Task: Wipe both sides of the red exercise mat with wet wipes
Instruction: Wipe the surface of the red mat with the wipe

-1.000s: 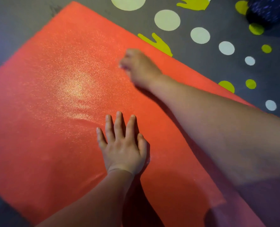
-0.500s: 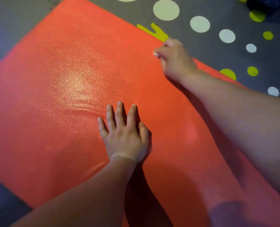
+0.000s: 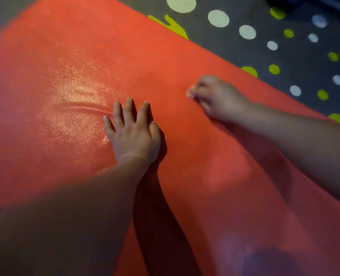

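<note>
The red exercise mat [image 3: 65,56] lies flat on the floor and fills most of the view; a shiny wet patch with a small wrinkle glints left of centre. My left hand [image 3: 132,132] rests flat on the mat, fingers spread and straight, just right of the wrinkle. My right hand [image 3: 217,98] is blurred, curled over the mat to the right, gripping a white wet wipe [image 3: 190,93], only a small bit of which shows at the fingertips.
A grey play mat [image 3: 234,54] with white and yellow-green dots and a yellow hand print lies beyond the red mat's far right edge. A dark object [image 3: 284,1] sits at the top right corner. Bare floor shows at the top left.
My right hand has swept from the mat's far right edge back toward me and the centre, holding the wipe. My left hand has stayed flat in place.
</note>
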Demonstrator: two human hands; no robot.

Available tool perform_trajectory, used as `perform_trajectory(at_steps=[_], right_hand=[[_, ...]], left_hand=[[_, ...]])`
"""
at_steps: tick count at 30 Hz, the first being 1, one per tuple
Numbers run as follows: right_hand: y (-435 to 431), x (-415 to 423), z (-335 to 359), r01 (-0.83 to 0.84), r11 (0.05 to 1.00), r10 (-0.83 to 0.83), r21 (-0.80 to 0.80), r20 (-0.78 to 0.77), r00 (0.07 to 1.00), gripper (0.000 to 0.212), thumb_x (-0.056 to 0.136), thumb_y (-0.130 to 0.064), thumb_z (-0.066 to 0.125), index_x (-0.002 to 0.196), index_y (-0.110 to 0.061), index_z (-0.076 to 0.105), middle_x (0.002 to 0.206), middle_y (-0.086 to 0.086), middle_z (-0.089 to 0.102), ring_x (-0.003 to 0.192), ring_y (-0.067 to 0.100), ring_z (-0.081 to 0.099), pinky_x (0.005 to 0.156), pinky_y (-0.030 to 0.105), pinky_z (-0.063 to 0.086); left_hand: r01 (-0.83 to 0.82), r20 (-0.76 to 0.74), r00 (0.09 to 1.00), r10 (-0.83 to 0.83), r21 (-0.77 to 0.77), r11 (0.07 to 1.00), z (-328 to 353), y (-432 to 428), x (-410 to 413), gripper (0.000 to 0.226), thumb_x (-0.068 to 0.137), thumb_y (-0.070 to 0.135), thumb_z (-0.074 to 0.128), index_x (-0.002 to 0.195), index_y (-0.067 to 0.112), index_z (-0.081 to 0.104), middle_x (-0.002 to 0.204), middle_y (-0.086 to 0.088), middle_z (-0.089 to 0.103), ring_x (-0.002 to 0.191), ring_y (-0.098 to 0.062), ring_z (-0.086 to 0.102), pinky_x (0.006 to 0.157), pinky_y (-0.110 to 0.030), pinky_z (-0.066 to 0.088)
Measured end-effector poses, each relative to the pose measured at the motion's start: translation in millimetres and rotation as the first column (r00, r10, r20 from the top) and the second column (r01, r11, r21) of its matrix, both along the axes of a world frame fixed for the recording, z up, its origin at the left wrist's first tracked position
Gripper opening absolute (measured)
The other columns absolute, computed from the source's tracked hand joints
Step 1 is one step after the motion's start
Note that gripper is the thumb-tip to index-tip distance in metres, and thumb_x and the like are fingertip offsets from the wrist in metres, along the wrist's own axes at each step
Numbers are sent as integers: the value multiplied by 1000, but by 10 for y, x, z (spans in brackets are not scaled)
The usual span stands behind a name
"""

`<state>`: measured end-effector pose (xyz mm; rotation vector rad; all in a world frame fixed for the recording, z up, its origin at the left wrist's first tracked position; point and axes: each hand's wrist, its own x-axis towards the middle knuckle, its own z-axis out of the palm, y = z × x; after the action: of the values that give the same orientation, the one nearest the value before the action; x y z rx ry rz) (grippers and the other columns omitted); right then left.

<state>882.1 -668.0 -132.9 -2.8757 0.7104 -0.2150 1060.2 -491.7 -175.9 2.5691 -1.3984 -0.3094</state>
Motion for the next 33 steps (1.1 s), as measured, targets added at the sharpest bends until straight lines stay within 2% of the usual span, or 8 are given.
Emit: perform_trajectory(at_steps=[4,11,14,17,21,24,30,33], right_hand=[[-111,-83,-143,446,895,-445,0,77,892,26,87,-11,54,102,-10,76,90,20,60,86,40,60,73,42,47],[1447,5,-28,-5,995,2,97,26,1000,18,84,-7,57,100,-6,67,87,14,52,83,32,52,70,42,41],[1651,-9,81,-145,983,153,115,-70,986,20,86,-8,61,105,-9,67,91,12,53,86,31,52,73,40,41],[1353,7,148,120,991,-119,55,-25,993,23,89,-12,56,106,-9,71,91,17,58,88,38,58,75,43,48],[1015,-65,179,595,804,-594,16,-33,804,25,94,-12,52,110,-6,71,103,26,60,99,44,59,84,43,46],[1203,146,109,677,733,-672,70,-79,736,25,94,-11,51,109,-6,72,107,26,59,101,44,59,84,42,48],[2306,911,-59,169,973,-174,154,21,984,25,88,-10,51,103,-11,71,90,17,57,85,37,58,70,42,48],[2793,1076,-9,-204,963,205,178,15,979,32,94,-19,42,106,-5,68,91,17,58,83,35,57,68,41,47]], left_hand=[[26,-7,1000,-26,-7,1000,20,2,19,61,92,43,26,152,40,33,169,-2,19,157,-28,3,124,-58,-1],[105,-76,992,-102,30,994,47,75,65,59,96,42,34,155,40,32,169,-2,17,157,-29,3,124,-59,-1],[292,-161,949,-273,110,950,276,192,387,55,98,40,44,153,39,37,167,-1,23,155,-29,15,125,-52,12],[478,-158,878,-451,279,833,546,448,854,59,94,45,48,151,33,40,160,-4,35,146,-35,32,119,-54,30],[523,-152,849,-507,386,760,861,867,1366,82,75,56,39,150,23,41,153,-13,43,142,-40,36,118,-52,30],[504,-136,862,-489,334,796,841,1127,1674,68,88,38,58,150,17,43,152,-17,43,142,-40,36,119,-46,25],[335,-186,932,-311,118,935,392,1646,1904,51,97,33,59,147,31,48,161,-5,36,146,-35,31,119,-51,27],[346,-182,927,-329,74,935,302,1715,1899,51,99,34,58,150,34,46,165,-2,31,150,-34,26,120,-56,25]])
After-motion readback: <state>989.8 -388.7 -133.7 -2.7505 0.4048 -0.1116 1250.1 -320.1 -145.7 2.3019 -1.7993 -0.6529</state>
